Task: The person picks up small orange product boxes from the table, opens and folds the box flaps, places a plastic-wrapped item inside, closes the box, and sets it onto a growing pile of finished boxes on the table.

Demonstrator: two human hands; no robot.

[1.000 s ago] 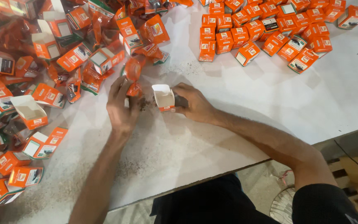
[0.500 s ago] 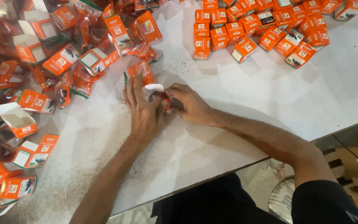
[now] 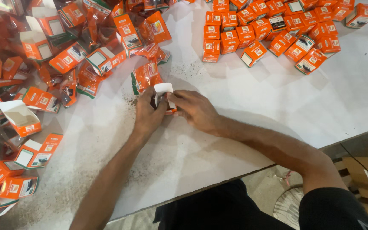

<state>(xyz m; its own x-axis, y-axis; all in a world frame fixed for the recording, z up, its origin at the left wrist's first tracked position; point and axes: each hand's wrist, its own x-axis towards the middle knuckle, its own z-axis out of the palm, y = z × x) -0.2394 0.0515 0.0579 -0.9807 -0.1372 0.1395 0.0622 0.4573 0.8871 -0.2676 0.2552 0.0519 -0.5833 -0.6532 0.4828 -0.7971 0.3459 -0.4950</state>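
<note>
Both hands meet at the middle of a white table. The fingers of the left hand are curled closed around the left side of a small orange box with a white flap standing open at its top. The fingers of the right hand are closed on the box's right side, thumb towards the flap. The box sits low between the two hands, at or just above the tabletop; whether it touches the surface cannot be told. Something dark shows inside its open mouth, too small to make out.

Just beyond the hands, at twelve o'clock, lies an orange foil pouch. From nine to eleven o'clock spreads a loose heap of orange pouches and boxes, several of the boxes open with white insides showing. One open box lies at nine o'clock, and a flattened box at eight o'clock. At one to two o'clock, well apart from the hands, closed orange boxes stand grouped, some in neat rows. Dark specks dust the table near the hands. Both forearms reach in from six o'clock.
</note>
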